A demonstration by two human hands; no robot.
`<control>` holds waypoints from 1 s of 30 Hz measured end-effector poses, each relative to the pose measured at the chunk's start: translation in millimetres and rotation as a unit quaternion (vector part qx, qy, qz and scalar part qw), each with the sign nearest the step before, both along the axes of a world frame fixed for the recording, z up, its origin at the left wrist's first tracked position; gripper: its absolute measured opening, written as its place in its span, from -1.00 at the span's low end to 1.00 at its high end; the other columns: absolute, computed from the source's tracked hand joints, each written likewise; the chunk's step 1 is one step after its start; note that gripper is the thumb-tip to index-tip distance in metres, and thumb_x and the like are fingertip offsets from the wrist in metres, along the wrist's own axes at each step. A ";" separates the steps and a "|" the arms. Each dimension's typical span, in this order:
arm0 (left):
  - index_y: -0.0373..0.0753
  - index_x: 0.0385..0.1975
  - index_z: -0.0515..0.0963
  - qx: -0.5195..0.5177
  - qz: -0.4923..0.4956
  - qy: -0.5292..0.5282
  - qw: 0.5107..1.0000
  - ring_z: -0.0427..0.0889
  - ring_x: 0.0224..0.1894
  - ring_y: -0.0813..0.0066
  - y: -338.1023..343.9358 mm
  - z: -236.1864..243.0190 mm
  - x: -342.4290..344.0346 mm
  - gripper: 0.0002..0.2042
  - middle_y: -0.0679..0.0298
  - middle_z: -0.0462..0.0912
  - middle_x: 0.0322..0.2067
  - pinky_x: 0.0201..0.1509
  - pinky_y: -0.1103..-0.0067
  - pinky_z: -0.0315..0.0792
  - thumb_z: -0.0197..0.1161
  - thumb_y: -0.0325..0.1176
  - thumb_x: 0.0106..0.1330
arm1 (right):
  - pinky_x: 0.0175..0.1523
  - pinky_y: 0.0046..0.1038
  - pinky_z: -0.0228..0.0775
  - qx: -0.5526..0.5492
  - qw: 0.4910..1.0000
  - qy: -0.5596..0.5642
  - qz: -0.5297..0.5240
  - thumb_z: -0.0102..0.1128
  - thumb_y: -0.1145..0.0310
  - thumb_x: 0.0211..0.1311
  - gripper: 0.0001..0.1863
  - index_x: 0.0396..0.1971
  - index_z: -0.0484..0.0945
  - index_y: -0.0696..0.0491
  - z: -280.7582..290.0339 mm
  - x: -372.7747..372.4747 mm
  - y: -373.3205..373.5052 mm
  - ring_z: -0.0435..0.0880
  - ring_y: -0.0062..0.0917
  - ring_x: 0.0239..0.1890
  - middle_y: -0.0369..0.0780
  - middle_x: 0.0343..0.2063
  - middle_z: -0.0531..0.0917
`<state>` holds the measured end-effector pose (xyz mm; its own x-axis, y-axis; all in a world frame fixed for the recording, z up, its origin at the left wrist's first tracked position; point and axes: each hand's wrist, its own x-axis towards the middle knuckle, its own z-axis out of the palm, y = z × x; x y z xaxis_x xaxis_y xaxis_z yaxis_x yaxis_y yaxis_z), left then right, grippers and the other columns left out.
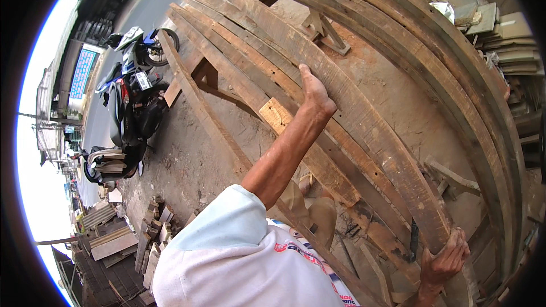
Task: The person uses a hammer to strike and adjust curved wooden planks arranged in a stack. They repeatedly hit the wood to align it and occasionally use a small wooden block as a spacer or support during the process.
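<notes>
The left hand lies at the near edge of the long wide plank, partway along it; one digit shows pointing away along the wood, but the other fingers are hidden, so I cannot tell whether it is closed on the board. The right hand is clamped over the plank's close end, fingers curled across it. The plank lies beside a row of narrower boards, with curved-looking long beams on its other side.

The step in hand looks like steadying or shifting this plank; the next move seems to call for both hands acting together, so that the far end does not swing. The left arm reaches forward across the boards, wrist bent; the right hand sits low, near the body.
</notes>
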<state>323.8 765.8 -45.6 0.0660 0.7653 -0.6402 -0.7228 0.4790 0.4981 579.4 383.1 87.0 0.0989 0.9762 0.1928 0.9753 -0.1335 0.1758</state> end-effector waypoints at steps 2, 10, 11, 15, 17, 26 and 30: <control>-0.23 0.39 0.28 -0.012 -0.014 -0.013 1.000 0.40 0.32 0.01 -14.3 14.4 -11.2 -0.22 -0.03 0.41 0.28 0.44 -0.05 0.25 -0.42 0.34 0.55 | 0.20 -0.07 0.43 0.013 0.999 -0.039 -0.005 0.38 0.06 0.32 -0.40 0.13 0.45 0.20 0.8 -23.2 -24.1 0.66 -0.11 0.12 -0.03 -0.03 0.64; -0.23 0.46 0.20 0.023 -0.002 -0.062 0.998 0.31 0.40 -0.03 -30.7 20.0 -24.9 -0.18 -0.05 0.31 0.38 0.48 -0.01 0.22 -0.41 0.37 0.53 | 0.33 -0.04 0.38 0.041 0.993 -0.103 -0.045 0.48 0.12 0.22 -0.39 0.14 0.45 0.13 -1.1 -47.8 -58.9 0.63 -0.20 0.19 -0.11 0.04 0.64; -0.23 0.46 0.20 0.026 -0.004 -0.066 0.997 0.30 0.40 -0.03 -31.9 23.6 -21.2 -0.19 -0.04 0.30 0.39 0.48 -0.01 0.21 -0.40 0.37 0.53 | 0.34 -0.04 0.38 0.029 0.992 -0.108 -0.056 0.53 0.16 0.16 -0.36 0.15 0.45 0.12 3.2 -48.5 -58.8 0.62 -0.20 0.19 -0.12 0.05 0.64; -0.26 0.46 0.20 0.054 -0.002 0.018 0.998 0.28 0.42 -0.03 -7.5 8.1 17.2 -0.22 0.00 0.29 0.42 0.50 0.01 0.18 -0.29 0.33 0.55 | 0.32 -0.01 0.35 0.030 0.994 -0.020 -0.105 0.65 0.24 -0.12 -0.18 0.20 0.46 0.15 9.3 -23.1 -31.4 0.61 -0.17 0.16 -0.09 0.08 0.64; -0.30 0.45 0.20 0.123 -0.063 -0.063 0.988 0.27 0.42 -0.08 14.3 -14.7 46.2 -0.20 -0.05 0.27 0.42 0.51 0.00 0.16 -0.17 0.32 0.53 | 0.27 -0.02 0.36 0.037 0.992 0.031 -0.118 0.70 0.22 -0.23 -0.09 0.21 0.46 0.17 -10.9 26.8 -1.8 0.60 -0.09 0.10 -0.05 0.06 0.64; -0.55 0.45 0.06 0.205 -0.287 0.095 0.931 0.21 0.51 -0.04 43.0 -53.0 118.6 -0.25 -0.25 0.15 0.44 0.60 0.22 0.19 0.10 -0.02 0.55 | 0.30 -0.13 0.41 0.036 0.981 0.127 -0.140 0.77 0.14 -0.34 -0.06 0.15 0.51 0.09 -124.5 200.8 62.6 0.62 -0.16 0.15 -0.07 0.06 0.67; -0.48 0.47 0.11 0.311 -0.309 0.186 0.879 0.27 0.50 0.01 27.6 -61.7 128.5 -0.30 -0.22 0.25 0.42 0.57 0.25 0.25 0.04 -0.02 0.59 | 0.29 -0.11 0.41 0.057 0.981 0.122 -0.137 0.73 0.10 -0.24 -0.17 0.10 0.53 0.06 -160.1 258.9 84.3 0.64 -0.18 0.12 -0.12 0.03 0.68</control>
